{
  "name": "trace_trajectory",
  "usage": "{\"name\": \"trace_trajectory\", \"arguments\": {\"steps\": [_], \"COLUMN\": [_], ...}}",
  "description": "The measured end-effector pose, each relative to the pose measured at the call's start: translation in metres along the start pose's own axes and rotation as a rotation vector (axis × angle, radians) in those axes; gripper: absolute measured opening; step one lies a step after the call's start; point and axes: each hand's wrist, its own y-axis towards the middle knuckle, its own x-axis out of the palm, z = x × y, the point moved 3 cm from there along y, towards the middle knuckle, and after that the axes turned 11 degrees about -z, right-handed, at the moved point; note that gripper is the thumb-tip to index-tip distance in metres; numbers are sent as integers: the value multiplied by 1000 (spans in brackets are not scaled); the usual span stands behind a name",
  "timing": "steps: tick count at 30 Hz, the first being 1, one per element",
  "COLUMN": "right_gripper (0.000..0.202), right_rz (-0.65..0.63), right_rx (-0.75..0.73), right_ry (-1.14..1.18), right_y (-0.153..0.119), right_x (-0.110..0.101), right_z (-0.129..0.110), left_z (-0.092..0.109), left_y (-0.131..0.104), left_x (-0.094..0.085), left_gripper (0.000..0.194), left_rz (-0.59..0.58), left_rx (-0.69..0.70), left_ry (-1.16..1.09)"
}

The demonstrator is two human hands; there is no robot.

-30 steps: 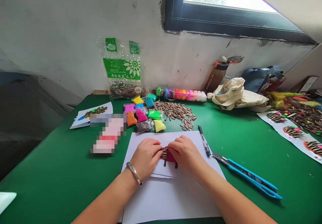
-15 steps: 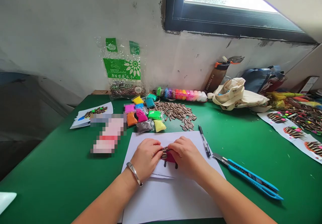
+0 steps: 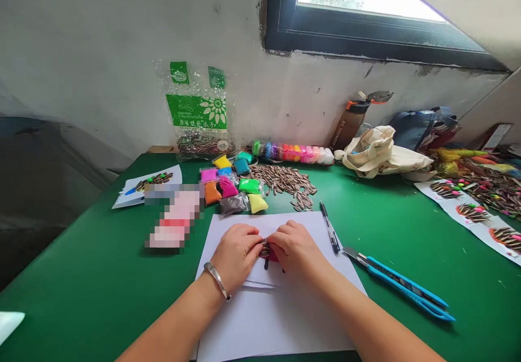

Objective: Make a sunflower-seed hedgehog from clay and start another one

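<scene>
Striped sunflower seeds (image 3: 265, 249) stand on a dark magenta clay shape (image 3: 274, 254) with short dark legs, on a small white sheet (image 3: 260, 279). At their left side my left hand (image 3: 238, 253), a silver bangle on its wrist, is closed with thumb and forefinger on the seeds. My right hand (image 3: 299, 251) is closed in a pinch at the right of the same seeds, its fingertips partly hidden. It covers the shape's right part. Larger white paper (image 3: 277, 324) lies underneath.
Packets of coloured clay (image 3: 228, 186) and loose seeds (image 3: 285, 180) lie beyond the paper. To the right are a pen (image 3: 330, 229) and a blue utility knife (image 3: 407, 289), blade out. A seed bag (image 3: 199, 118) leans on the wall. Seed-covered figures (image 3: 472, 211) lie far right.
My right hand has shifted slightly left and lower over the clay shape, covering more of its right leg. The left hand stays nearly still.
</scene>
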Motion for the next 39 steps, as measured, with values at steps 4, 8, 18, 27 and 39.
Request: {"name": "trace_trajectory", "arguments": {"steps": [4, 8, 18, 27, 39], "right_gripper": [14, 18, 21, 20, 28], "right_rz": [49, 74, 63, 72, 266], "right_rx": [69, 84, 89, 76, 308], "right_ry": [11, 1, -53, -38, -82], "right_y": [-4, -8, -3, -3, 5], "right_x": [-6, -8, 3, 4, -14], "right_z": [4, 8, 9, 6, 77], "left_z": [0, 0, 0, -2, 0], "left_y": [0, 0, 1, 0, 1], "left_x": [-1, 0, 1, 3, -2], "left_gripper": [18, 17, 19, 20, 19], "left_rz": [8, 14, 14, 4, 32], "left_rx": [-8, -12, 0, 5, -14], "left_ry": [-3, -12, -6, 1, -33]}}
